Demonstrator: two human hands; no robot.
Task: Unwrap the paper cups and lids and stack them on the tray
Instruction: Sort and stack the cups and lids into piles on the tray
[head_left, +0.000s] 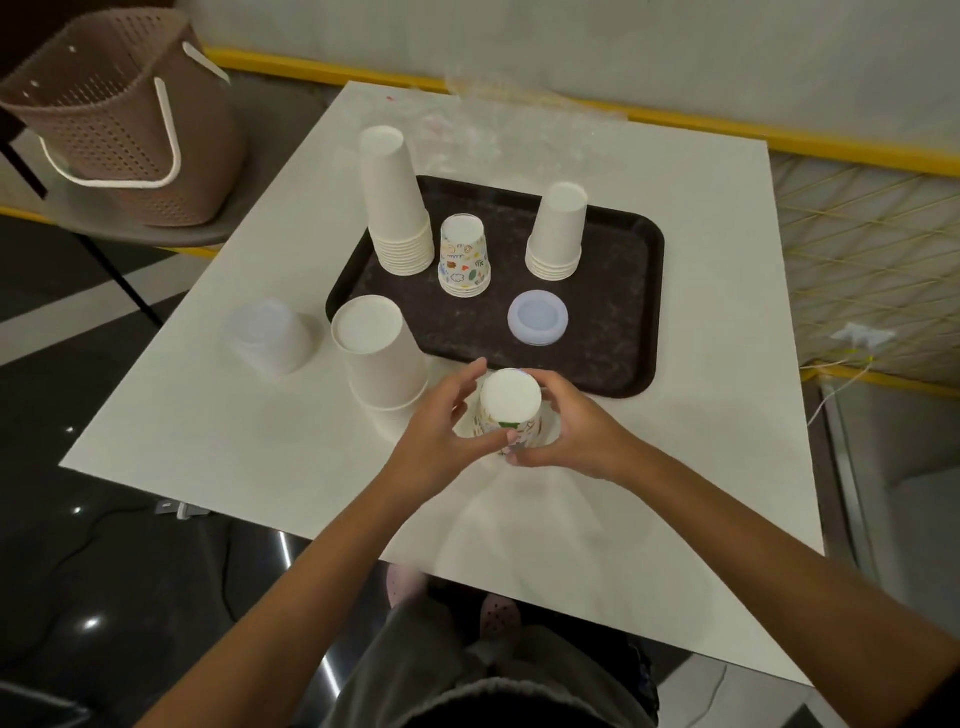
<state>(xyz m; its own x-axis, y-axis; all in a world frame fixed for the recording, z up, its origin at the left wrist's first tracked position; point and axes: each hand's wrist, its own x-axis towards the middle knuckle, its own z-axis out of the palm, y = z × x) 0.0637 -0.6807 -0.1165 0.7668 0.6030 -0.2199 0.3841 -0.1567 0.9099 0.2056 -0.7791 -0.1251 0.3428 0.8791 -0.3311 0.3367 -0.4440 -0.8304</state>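
Printed cups (511, 402), upside down with the long axis upright, are gripped from both sides, left hand (441, 426) and right hand (576, 431) each curled round them, just short of the tray (613, 364). The matching stack (464, 257) is set straight ahead on it.

The bottom of the printed cups (511, 402) is hidden behind the fingers of the left hand (441, 421) and the right hand (571, 431), and I cannot tell how many cups are in that pile. Off to the left of the left hand, a pale pile (270, 335) looks foggy, so cups or lids, I cannot tell. Just past both hands, the near edge of the tray (623, 322) is partly covered by them
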